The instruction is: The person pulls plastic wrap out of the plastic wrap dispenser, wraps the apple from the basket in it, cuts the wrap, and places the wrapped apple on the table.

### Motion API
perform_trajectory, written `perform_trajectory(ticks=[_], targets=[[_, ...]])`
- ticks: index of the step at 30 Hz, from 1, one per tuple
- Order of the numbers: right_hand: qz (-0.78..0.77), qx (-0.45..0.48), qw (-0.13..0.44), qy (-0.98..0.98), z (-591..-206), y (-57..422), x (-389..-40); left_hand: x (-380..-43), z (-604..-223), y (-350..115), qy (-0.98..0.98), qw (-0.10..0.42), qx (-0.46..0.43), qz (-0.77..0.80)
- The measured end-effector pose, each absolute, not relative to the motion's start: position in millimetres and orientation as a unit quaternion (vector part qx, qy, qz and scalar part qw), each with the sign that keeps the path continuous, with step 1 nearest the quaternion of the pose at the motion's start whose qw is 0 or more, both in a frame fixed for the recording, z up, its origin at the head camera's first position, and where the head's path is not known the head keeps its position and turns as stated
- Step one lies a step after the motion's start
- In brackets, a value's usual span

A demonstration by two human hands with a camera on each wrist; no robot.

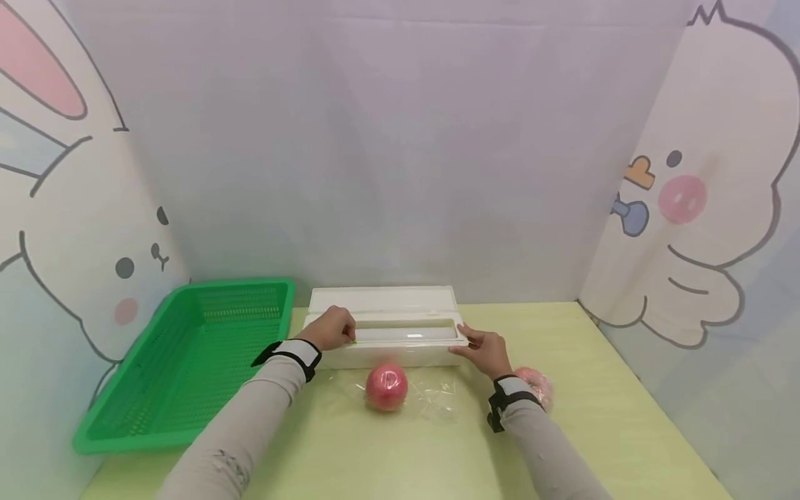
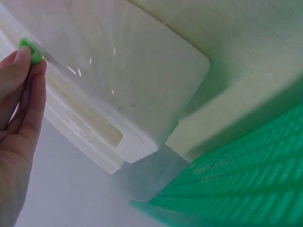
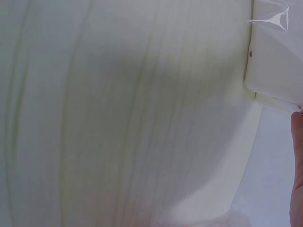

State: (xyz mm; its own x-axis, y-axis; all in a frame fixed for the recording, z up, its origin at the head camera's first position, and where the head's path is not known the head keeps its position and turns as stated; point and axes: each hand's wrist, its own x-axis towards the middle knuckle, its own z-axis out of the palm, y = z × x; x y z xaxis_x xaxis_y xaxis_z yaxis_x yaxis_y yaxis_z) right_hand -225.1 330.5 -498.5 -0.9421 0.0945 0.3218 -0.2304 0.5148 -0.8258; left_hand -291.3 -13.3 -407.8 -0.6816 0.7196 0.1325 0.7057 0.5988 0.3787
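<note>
A white cling film dispenser (image 1: 400, 357) stands on the table with its lid (image 1: 382, 298) tipped back, and a pale roll (image 1: 400, 335) shows inside. My left hand (image 1: 331, 328) pinches a small green slide cutter (image 2: 34, 53) at the box's front edge, towards its left end. My right hand (image 1: 489, 353) grips the right end of the box between thumb and fingers; only part of one finger shows in the right wrist view. Clear cling film (image 1: 437, 397) runs from the box onto the table. A shiny red ball-like thing (image 1: 386, 387) sits on the film.
A green slotted basket (image 1: 206, 347) stands left of the box. A pink thing in clear wrap (image 1: 536, 384) lies beside my right wrist, partly hidden by it. Cartoon-printed cloth walls (image 1: 387, 153) close off the back and sides of the yellow table (image 1: 600, 410).
</note>
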Motion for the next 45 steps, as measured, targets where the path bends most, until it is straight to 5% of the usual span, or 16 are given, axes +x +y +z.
perform_trajectory(ticks=[45], targets=[[0.491,0.034,0.16,-0.856,-500,331,-222,-297,-391,-59,0.921,0.03,0.373,0.111]])
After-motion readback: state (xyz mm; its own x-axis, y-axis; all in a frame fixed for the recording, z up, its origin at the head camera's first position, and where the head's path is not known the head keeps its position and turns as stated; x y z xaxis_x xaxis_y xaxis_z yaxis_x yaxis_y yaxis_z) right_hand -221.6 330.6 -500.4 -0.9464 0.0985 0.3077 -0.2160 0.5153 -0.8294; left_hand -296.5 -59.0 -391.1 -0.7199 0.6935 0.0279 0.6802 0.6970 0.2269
